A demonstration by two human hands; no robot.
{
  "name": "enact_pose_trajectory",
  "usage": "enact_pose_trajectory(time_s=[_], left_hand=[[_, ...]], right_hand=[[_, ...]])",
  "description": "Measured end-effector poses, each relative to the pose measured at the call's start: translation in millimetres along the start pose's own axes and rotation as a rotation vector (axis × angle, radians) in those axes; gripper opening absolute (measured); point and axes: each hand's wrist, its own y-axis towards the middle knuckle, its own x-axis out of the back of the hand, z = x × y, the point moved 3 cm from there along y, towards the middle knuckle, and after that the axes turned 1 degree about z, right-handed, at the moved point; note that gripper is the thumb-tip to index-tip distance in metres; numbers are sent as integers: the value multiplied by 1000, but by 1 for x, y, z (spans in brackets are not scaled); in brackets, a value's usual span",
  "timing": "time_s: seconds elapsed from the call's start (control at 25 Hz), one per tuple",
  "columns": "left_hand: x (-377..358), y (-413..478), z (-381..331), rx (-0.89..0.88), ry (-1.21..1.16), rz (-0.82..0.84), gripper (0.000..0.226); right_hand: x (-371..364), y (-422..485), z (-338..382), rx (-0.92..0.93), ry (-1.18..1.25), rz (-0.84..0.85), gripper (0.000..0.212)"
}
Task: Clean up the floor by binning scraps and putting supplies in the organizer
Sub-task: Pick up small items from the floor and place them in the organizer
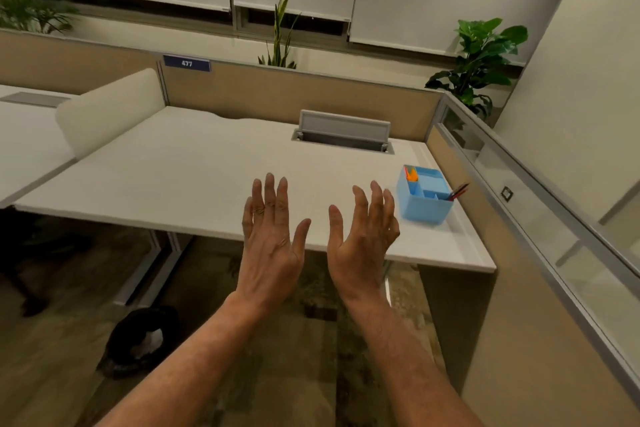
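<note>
Nearest the camera, the left hand (273,236) and right hand (363,236) hover spread and empty before the desk (173,177). Below the desk's front edge a dark bin (142,340) holds white scraps. On the desk's far right corner sits the blue organizer (424,198) with pens. The tidying looks finished or paused; next comes a scan of the floor.

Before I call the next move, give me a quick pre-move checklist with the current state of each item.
1. Left hand empty: ok, open, holding nothing.
2. Right hand empty: ok, open.
3. Blue organizer reachable: ok, upright on the desk near the right hand.
4. Organizer has room: ok, some compartments look empty.
5. Black bin located: ok, on the floor, lower left.
6. Floor cleared of scraps: cannot tell, carpet is blurred and partly hidden.
</note>
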Motion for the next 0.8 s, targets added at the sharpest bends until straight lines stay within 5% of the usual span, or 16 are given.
enact_pose_trajectory(time_s=[0.28,0.8], left_hand=[[95,-116,11,-23,19,3,73],[95,-308,13,89,82,149,66]], right_hand=[[73,-114,81,36,-58,23,54],[120,-332,10,-116,-210,226,51]])
